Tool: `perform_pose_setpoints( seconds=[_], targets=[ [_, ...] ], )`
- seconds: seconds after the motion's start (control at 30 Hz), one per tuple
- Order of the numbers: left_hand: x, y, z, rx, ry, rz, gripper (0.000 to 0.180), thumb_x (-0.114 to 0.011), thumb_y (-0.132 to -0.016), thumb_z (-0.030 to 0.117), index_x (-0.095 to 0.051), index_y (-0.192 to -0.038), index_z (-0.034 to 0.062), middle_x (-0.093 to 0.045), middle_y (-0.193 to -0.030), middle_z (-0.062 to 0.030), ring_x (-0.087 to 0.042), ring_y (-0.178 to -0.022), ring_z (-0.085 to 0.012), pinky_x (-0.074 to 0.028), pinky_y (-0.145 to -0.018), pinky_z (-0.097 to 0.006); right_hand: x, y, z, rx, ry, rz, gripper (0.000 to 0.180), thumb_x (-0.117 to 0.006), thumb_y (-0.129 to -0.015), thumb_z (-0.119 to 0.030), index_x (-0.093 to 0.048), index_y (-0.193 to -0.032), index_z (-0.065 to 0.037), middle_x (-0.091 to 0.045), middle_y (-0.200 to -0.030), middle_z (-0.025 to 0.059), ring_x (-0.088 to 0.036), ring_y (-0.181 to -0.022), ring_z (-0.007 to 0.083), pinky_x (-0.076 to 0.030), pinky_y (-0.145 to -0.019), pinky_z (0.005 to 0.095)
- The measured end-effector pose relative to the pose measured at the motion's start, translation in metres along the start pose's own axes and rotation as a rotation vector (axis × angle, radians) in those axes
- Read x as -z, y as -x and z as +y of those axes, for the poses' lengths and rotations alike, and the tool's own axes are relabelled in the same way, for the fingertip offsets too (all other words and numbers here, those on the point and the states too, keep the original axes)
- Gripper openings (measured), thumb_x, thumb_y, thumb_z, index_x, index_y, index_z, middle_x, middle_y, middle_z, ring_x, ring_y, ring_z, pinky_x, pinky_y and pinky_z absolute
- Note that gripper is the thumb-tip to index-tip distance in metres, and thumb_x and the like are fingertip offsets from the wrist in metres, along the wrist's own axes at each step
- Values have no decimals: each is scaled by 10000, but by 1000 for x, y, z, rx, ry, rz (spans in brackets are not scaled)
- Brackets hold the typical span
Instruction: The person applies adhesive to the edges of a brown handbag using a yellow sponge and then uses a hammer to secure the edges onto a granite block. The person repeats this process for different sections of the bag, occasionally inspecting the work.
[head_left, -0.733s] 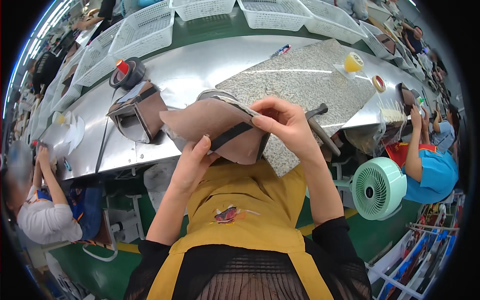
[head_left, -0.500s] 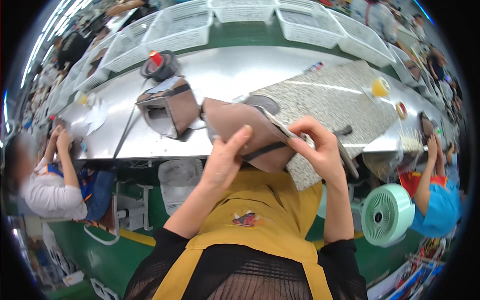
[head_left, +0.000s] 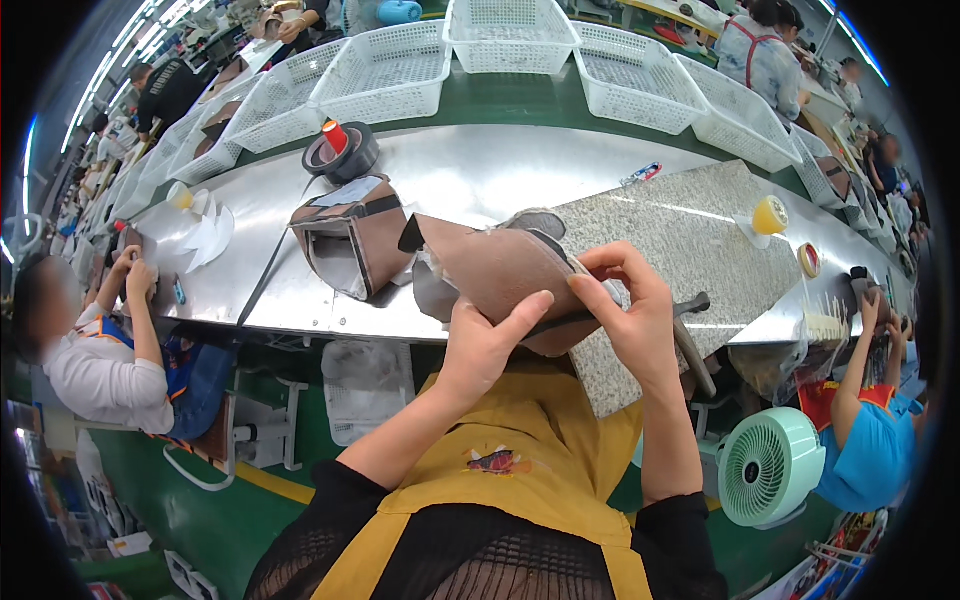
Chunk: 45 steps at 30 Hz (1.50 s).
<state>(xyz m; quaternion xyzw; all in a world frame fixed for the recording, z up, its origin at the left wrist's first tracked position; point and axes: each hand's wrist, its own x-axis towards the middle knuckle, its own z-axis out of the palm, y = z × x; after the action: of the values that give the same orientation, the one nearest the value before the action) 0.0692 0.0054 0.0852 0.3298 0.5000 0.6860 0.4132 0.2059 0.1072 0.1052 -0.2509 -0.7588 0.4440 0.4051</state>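
Observation:
A folded brown leather piece (head_left: 490, 270), like a boot upper with a pale lining and a black band, is held over the table's near edge. My left hand (head_left: 480, 350) grips its lower side, thumb on top and fingers mostly hidden underneath. Thumb and index finger of my right hand (head_left: 635, 315) pinch its right edge. To the left stands a similar brown leather piece (head_left: 378, 245), its opening toward me and a black strip along its top edge. Under my right hand lies a speckled stone slab (head_left: 690, 235).
Behind the left piece sits a black tape roll (head_left: 362, 152) with a red-topped object (head_left: 335, 135) in it. A dark hammer-like tool (head_left: 693, 358) rests by the slab's near edge. White baskets (head_left: 515, 45) line the back. A green fan (head_left: 765, 465) stands right; co-workers sit on both sides.
The whole view has shifted, so the table and baskets appear lower. The leather piece has tilted in my hands, and less of its black band shows. Both hands keep their hold.

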Motion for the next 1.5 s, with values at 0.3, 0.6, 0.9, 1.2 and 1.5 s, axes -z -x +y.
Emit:
perform_pose_setpoints(
  seconds=[0.3, 0.6, 0.9, 1.2, 1.5],
  targets=[
    [12, -10, 43, -5, -21, -166, 425, -674, -854, 214, -537, -1172, -33, -606, -1103, -83, -567, -1018, -145, -457, -888, -297, 13, -2, -15, -5, -200, 114, 158, -514, -930, -84, -603, -1021, 9, -580, -886, 35, -533, -823, 105, -433, -770, 242],
    [112, -67, 156, -152, 439, -27, 417, -536, -932, 364, -570, -1167, 22, -645, -1100, -118, -628, -1003, -223, -505, -898, -356, 31, -8, 45, -109, -283, 144, 225, -516, -972, -191, -605, -1076, -13, -576, -902, 26, -548, -798, 77, -463, -752, 228],
    [260, -127, 231, -234, 165, 366, 228, -618, -882, 150, -581, -1056, 7, -651, -1000, -96, -649, -889, -205, -559, -775, -351, 15, -1, 70, -180, -192, 78, 200, -532, -960, -177, -614, -1066, -28, -594, -916, 31, -551, -815, 85, -467, -760, 233],
    [362, -150, 243, -189, 150, 638, 210, -602, -885, 129, -552, -1038, -5, -617, -992, -128, -630, -920, -263, -545, -795, -399, 7, 10, 89, -249, -138, -11, 184, -543, -941, -128, -602, -1064, -4, -601, -938, 40, -556, -849, 95, -460, -762, 242],
    [400, -187, 233, -233, 215, 747, 186, -654, -810, 68, -558, -951, -7, -587, -961, -148, -607, -868, -279, -523, -822, -423, -10, 25, 91, 23, 594, -59, 197, -597, -867, -109, -596, -1042, -19, -568, -1108, 139, -533, -1050, 300, -419, -916, 383]
  ],
)
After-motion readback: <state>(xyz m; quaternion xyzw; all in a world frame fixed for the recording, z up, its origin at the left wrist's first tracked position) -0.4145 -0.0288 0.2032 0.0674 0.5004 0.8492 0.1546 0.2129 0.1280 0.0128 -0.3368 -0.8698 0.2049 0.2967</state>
